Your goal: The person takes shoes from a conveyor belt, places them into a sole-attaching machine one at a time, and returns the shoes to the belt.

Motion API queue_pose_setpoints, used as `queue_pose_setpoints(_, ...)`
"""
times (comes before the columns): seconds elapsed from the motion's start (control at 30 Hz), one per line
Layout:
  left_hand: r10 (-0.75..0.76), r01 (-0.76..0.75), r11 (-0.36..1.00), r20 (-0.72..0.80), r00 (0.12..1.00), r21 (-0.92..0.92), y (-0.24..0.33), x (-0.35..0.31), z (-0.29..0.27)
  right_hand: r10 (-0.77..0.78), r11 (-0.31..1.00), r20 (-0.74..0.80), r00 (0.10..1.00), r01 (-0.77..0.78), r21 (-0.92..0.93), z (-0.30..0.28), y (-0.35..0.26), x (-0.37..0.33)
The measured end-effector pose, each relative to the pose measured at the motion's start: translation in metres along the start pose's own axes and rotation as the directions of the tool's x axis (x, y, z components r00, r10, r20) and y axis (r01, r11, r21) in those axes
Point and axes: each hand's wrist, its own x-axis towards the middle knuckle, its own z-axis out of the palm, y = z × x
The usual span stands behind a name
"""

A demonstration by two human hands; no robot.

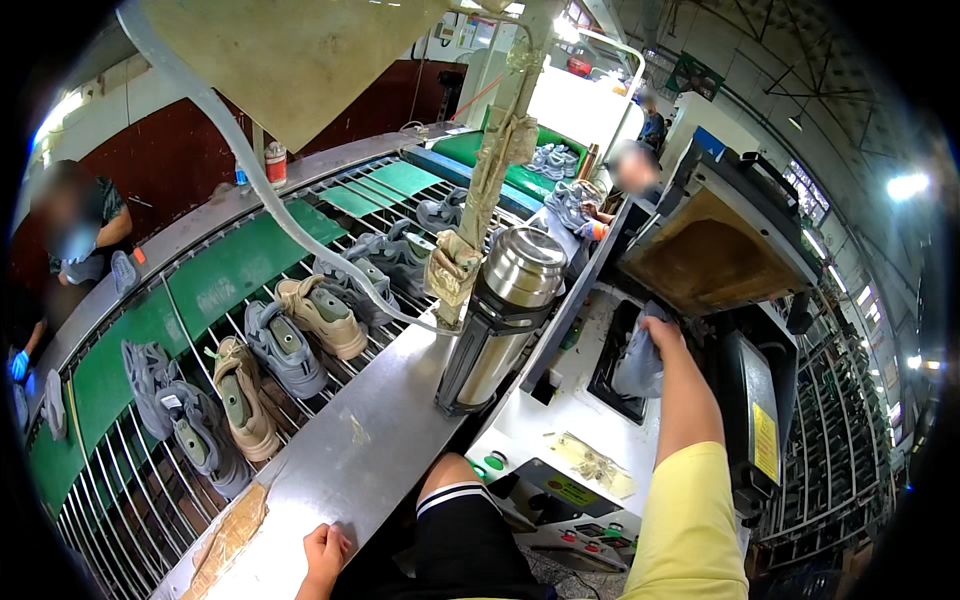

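Note:
My right hand (660, 335) reaches into the open white machine (590, 450) and is closed on a grey shoe (637, 365). The shoe is over the machine's dark recessed tray (605, 385); its far side is hidden by my hand and arm. Above it the machine's lid (710, 245) stands raised, its brown pad showing. My left hand (325, 555) rests at the metal ledge (370, 430) with fingers curled, and nothing shows in them. Beyond the ledge, grey sneakers (285, 345) and beige sneakers (240, 395) stand on a roller conveyor (130, 470).
A steel thermos (510, 310) stands on the ledge beside a taped post (490, 160). A grey hose (240, 150) hangs across the conveyor. One co-worker (95, 225) is across at the left; another person (635, 170) is behind the machine. Racks (830, 440) stand at right.

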Motion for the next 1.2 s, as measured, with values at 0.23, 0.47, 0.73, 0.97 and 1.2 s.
queue_pose_setpoints(0.23, -0.008, 0.025, 0.992, -0.136, 0.991, 0.122, 0.009, -0.005, 0.014, -0.01, 0.987, -0.04, 0.999, 0.003, -0.16, 0.006, -0.025, -0.102)
queue_pose_setpoints(0.47, -0.057, 0.078, 0.987, 0.147, 0.988, -0.143, 0.024, -0.002, 0.14, -0.73, 0.68, -0.21, 0.651, 0.657, -0.327, 0.035, 0.089, -0.2)
queue_pose_setpoints(0.73, -0.085, 0.393, 0.832, 0.609, 0.788, -0.393, 0.053, 0.006, 0.271, -0.764, 0.54, -0.095, 0.639, 0.712, 0.45, 0.031, 0.231, -0.423)
queue_pose_setpoints(0.97, -0.114, 0.274, 0.936, 0.548, 0.828, -0.219, 0.041, 0.008, 0.144, -0.767, 0.588, 0.206, 0.607, 0.538, 0.605, 0.086, 0.247, -0.463)
queue_pose_setpoints(1.2, 0.086, -0.171, 0.916, -0.239, 0.967, -0.362, 0.091, 0.052, -0.082, -0.879, 0.463, 0.257, 0.401, 0.597, 0.655, 0.12, 0.162, -0.458)
